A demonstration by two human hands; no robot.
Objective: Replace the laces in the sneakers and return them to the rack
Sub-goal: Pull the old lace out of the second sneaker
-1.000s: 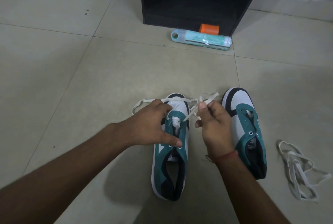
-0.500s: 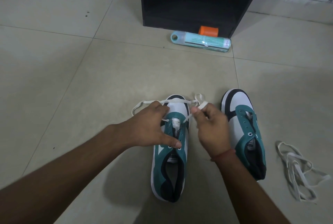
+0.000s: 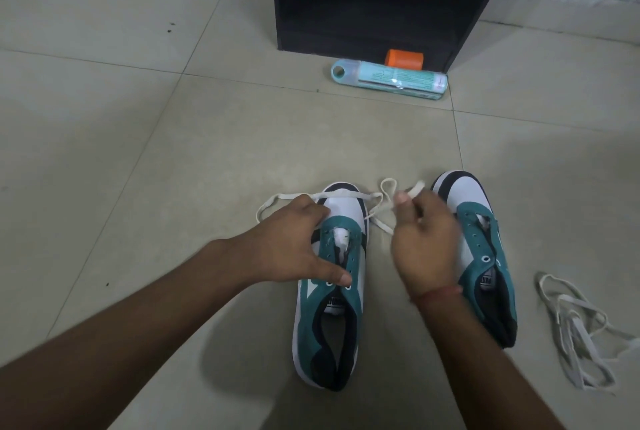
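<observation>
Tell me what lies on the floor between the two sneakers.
In the head view, the right hand hovers between the left sneaker and the right sneaker, pinching a white lace; otherwise bare tile floor.

Two bare forearms, no sleeves, thin red thread band around the right wrist

Teal-white sneakers side by side on floor; white lace across left toe; spare lace right
</observation>
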